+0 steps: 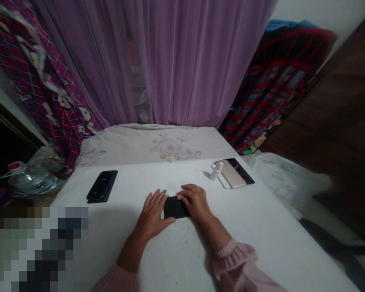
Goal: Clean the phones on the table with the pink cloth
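A flat black rectangular object (175, 207), perhaps a phone or a wallet, lies on the white table between my hands. My left hand (152, 213) rests at its left end with fingers stretched out, the thumb along the near edge and the fingertips by the far left corner. My right hand (197, 202) is over its right end, fingers curled and pinching a small whitish wad (179, 197), like tissue or cloth, at the far edge. The right end of the black object is hidden under this hand.
A dark phone (103, 184) lies on a black case at the left. Farther right stand a small white spray bottle (215, 172) and a rose-gold phone (231, 173) beside dark and white flat pieces. A large water bottle (26, 178) is off the table's left side; purple curtains (182, 61) hang behind.
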Motion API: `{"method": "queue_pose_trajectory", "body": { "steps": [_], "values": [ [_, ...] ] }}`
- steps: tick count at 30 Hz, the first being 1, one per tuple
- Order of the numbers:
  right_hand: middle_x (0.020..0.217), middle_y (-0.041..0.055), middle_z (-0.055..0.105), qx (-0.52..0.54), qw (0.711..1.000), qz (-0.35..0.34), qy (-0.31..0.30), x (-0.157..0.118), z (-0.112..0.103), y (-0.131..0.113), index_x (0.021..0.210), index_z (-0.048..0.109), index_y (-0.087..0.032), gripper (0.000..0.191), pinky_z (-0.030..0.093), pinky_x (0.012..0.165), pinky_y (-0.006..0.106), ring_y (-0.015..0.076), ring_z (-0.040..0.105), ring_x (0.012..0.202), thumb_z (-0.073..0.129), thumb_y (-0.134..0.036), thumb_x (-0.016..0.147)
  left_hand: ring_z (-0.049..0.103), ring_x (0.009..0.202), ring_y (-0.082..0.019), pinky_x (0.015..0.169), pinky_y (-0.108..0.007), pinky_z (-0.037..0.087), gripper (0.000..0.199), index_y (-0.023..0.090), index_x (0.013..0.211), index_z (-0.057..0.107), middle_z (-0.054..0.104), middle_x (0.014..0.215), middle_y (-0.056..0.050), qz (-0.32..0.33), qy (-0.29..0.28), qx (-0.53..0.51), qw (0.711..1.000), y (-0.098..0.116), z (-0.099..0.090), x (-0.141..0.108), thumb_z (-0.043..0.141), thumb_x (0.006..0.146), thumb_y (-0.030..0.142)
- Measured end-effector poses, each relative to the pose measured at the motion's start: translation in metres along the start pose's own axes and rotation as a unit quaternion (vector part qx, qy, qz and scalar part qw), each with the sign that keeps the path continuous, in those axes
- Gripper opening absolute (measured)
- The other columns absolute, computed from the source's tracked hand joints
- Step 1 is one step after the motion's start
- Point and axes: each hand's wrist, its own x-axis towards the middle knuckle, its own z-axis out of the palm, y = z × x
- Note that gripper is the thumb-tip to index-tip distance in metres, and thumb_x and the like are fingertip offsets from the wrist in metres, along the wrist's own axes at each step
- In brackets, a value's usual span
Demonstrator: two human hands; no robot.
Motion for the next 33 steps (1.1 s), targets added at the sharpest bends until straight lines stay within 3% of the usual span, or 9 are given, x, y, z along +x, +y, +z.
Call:
{"method": "queue_pose_trajectory", "body": {
  "steps": [9,18,23,33],
  "values": [
    [0.118,0.0041,0.068,-0.001,1.0,-0.015,-0.017,-0.023,-0.004,-0.004,0.09,0.074,-0.032,0.014,0.029,0.1,0.05,0.0258,0.054,0.116,0.062,-0.025,0.086,0.032,0.141,-0.031,0.116,-0.054,0.022,0.067,0.021,0.138,0.044,0.043,0.149,-0.01,-0.009,-0.009,0.0,1.0,0.002,-0.002,0.001,0.067,0.081,0.047],
    [0.096,0.0012,0.073,0.024,1.0,0.013,-0.004,-0.003,0.004,-0.007,0.091,0.075,-0.031,0.015,0.038,0.087,0.037,0.0204,0.062,0.096,0.062,-0.024,0.088,0.032,0.141,-0.031,0.115,-0.053,0.025,0.076,0.018,0.141,0.039,0.041,0.15,-0.013,-0.01,-0.025,0.002,1.0,-0.002,-0.005,0.001,0.071,0.077,0.045],
    [0.096,0.0005,0.072,0.048,0.999,-0.002,-0.009,-0.003,0.002,-0.003,0.09,0.075,-0.031,0.014,0.039,0.087,0.034,0.0187,0.062,0.095,0.062,-0.024,0.088,0.035,0.14,-0.032,0.115,-0.053,0.027,0.064,0.021,0.13,0.049,0.046,0.147,-0.013,-0.001,-0.008,-0.006,1.0,-0.009,-0.008,-0.001,0.074,0.075,0.042],
    [0.099,0.0007,0.072,0.027,0.998,0.007,-0.062,0.01,0.009,-0.037,0.092,0.073,-0.029,0.013,0.03,0.092,0.039,0.0203,0.059,0.102,0.065,-0.022,0.086,0.038,0.138,-0.032,0.115,-0.056,0.025,0.065,0.021,0.128,0.049,0.05,0.143,-0.012,-0.006,0.007,-0.026,1.0,-0.005,-0.009,0.0,0.076,0.072,0.036]
  ]
}}
